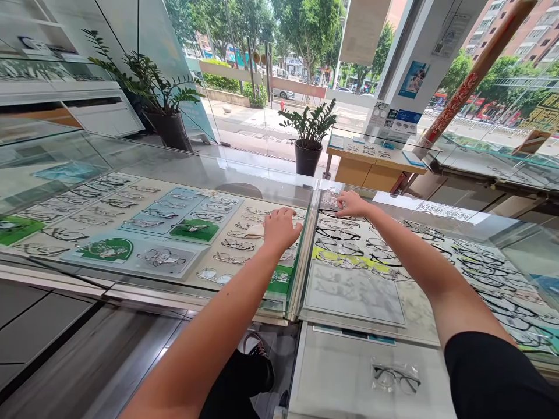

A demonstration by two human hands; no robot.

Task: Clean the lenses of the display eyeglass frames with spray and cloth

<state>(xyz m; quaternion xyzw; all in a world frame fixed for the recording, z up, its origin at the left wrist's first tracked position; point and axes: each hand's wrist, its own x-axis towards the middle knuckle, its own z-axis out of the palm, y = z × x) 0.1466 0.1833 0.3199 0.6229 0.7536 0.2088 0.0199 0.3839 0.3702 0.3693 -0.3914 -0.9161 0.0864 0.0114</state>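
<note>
My left hand [282,230] is over the left glass display case [257,174], its fingers curled on a pale beige cloth [253,231] that sticks out to the left. Rows of eyeglasses [238,244] lie beneath it inside the case. My right hand [353,205] reaches to the far left corner of the right display case, fingers bent together at a pair of glasses [329,198] with pale, clear-looking rims. A dark-framed pair [327,212] lies just below those fingers. Exactly how the fingertips meet the glasses is too small to make out.
Several rows of glasses [493,273] fill the right case, near a white tray [356,291]. One dark pair in clear wrap [395,378] lies on a lower white surface [336,372]. Potted plants [308,151] stand by the window, beyond which is a street.
</note>
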